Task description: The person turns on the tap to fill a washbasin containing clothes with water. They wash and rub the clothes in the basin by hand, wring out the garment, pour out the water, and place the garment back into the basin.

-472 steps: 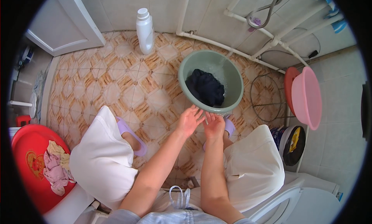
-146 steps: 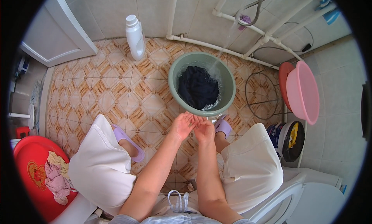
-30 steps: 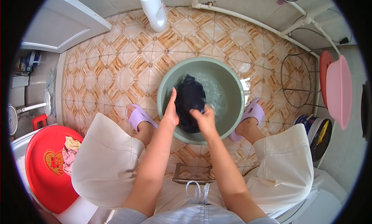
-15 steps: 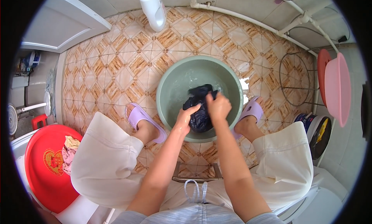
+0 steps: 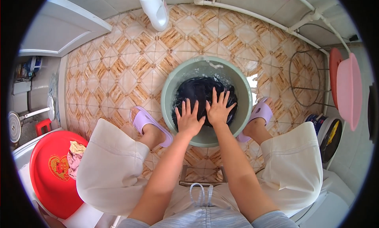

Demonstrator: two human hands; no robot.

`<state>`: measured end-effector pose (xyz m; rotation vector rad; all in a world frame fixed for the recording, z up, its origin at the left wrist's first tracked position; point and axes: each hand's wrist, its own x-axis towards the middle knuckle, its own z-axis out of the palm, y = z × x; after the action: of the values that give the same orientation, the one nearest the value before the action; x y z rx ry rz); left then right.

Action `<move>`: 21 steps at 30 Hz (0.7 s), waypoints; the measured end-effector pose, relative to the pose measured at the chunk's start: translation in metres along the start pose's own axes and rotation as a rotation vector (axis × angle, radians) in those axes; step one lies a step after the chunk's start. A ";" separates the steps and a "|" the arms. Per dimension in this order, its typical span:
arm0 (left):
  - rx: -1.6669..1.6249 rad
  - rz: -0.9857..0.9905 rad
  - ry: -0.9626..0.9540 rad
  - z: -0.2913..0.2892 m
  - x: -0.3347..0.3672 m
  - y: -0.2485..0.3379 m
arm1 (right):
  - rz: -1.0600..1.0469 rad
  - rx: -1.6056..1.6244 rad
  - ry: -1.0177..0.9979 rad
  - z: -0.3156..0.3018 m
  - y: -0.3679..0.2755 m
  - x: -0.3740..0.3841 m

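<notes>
A grey-green plastic basin (image 5: 167,76) stands on the tiled floor between my feet, with some water and suds in it. Dark navy, wet cloth (image 5: 193,88) lies spread across its bottom; what kind of garment it is I cannot make out. My left hand (image 5: 190,119) rests flat on the near left part of the cloth, fingers spread. Beside it, my right hand (image 5: 219,109) presses on the cloth a little farther right, its fingers also apart. Neither hand grips anything.
At far left of the basin stands a white detergent bottle (image 5: 154,11). A red basin (image 5: 43,169) holding pink and yellow cloths (image 5: 75,157) is at my left. Pink and red basins (image 5: 349,92) lean by the right wall near a wire rack (image 5: 294,76). Purple slippers (image 5: 152,125) flank the green basin.
The dark cloth was bunched up between my two closed hands. Now it is spread out in the basin, and both hands have opened flat on top of it.
</notes>
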<state>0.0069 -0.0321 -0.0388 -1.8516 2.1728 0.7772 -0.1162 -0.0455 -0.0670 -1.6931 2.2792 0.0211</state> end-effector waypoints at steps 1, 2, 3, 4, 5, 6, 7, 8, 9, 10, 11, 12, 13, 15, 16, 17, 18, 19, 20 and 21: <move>0.072 0.054 0.050 0.011 -0.004 -0.004 | -0.003 0.004 -0.005 0.002 -0.001 0.001; 0.098 0.046 0.034 0.015 -0.003 -0.001 | 0.000 -0.007 -0.104 0.007 0.002 0.003; 0.123 0.038 0.019 0.017 -0.002 0.002 | 0.002 -0.017 -0.203 0.011 0.004 0.005; 0.120 0.040 0.016 0.018 0.001 0.003 | -0.044 -0.113 -0.185 0.014 0.007 0.007; 0.118 0.023 -0.040 0.016 0.005 0.003 | -0.044 -0.115 -0.184 0.017 0.010 0.011; 0.116 0.005 -0.095 0.014 0.010 0.003 | -0.084 -0.026 -0.217 0.018 0.015 0.018; 0.114 0.005 -0.091 0.012 0.016 0.002 | -0.125 0.063 -0.249 0.018 0.021 0.024; 0.096 0.029 -0.074 0.011 0.020 0.000 | -0.173 0.059 -0.196 0.015 0.025 0.027; 0.079 0.054 -0.054 0.011 0.022 -0.003 | -0.178 0.056 -0.194 0.012 0.026 0.031; 0.074 0.071 0.029 0.016 0.024 -0.009 | -0.199 0.178 -0.177 0.008 0.027 0.034; 0.071 0.070 0.036 0.012 0.027 -0.012 | -0.217 0.299 -0.158 0.005 0.029 0.036; 0.014 0.060 -0.032 0.006 0.030 -0.014 | -0.202 0.418 -0.135 0.003 0.030 0.036; -0.043 0.050 -0.098 0.000 0.033 -0.018 | -0.209 0.416 -0.129 0.002 0.029 0.033; -0.166 0.105 -0.182 -0.017 0.034 -0.031 | -0.184 0.290 -0.144 0.000 0.029 0.020; -0.153 0.105 -0.210 -0.023 0.031 -0.033 | -0.209 0.244 -0.126 0.006 0.034 0.011; -0.137 0.102 -0.235 -0.030 0.027 -0.036 | -0.216 0.244 -0.118 0.005 0.036 0.003; -0.136 0.101 -0.222 -0.033 0.021 -0.039 | -0.246 0.226 -0.129 0.003 0.038 -0.005; -0.085 0.247 0.031 -0.036 0.014 -0.042 | -0.277 0.207 -0.139 0.001 0.041 -0.014; -0.029 0.386 0.288 -0.040 0.006 -0.044 | -0.323 0.230 -0.089 -0.010 0.040 -0.024; -0.033 0.388 0.297 -0.060 -0.004 -0.031 | -0.326 0.223 -0.082 -0.023 0.041 -0.028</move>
<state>0.0490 -0.0610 0.0060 -1.6685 2.7759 0.6354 -0.1526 -0.0114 -0.0453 -1.8797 1.8454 -0.2213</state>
